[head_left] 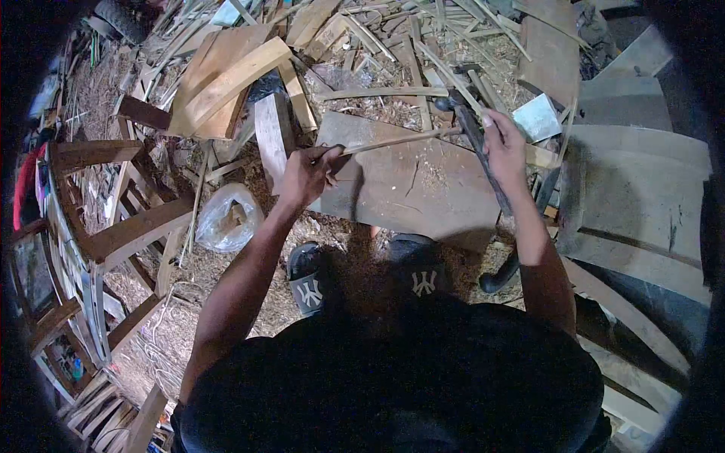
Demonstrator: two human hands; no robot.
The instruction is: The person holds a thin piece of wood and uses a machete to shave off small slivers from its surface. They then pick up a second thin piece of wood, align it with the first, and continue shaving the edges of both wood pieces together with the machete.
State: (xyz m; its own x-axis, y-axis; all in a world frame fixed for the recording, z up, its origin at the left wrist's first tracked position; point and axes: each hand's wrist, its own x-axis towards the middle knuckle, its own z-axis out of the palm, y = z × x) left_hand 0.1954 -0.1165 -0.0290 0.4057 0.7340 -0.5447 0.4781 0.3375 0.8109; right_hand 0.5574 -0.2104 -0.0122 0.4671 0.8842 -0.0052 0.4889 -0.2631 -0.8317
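Note:
My left hand is closed around one end of a thin wooden stick. The stick slants right above a flat board, and its far end meets a dark bar. My right hand is closed beside that bar, thumb and fingers pinched at the lower end of a narrow wooden strip. The strip runs up and left from the fingertips. Part of the right-hand grip is hidden by the fingers. A thick wooden block stands just behind my left hand.
A clear plastic bag sits on the shavings at left, near a wooden frame. Scrap strips cover the ground ahead. A panelled board lies at right. A curved dark end sits near my sandalled feet.

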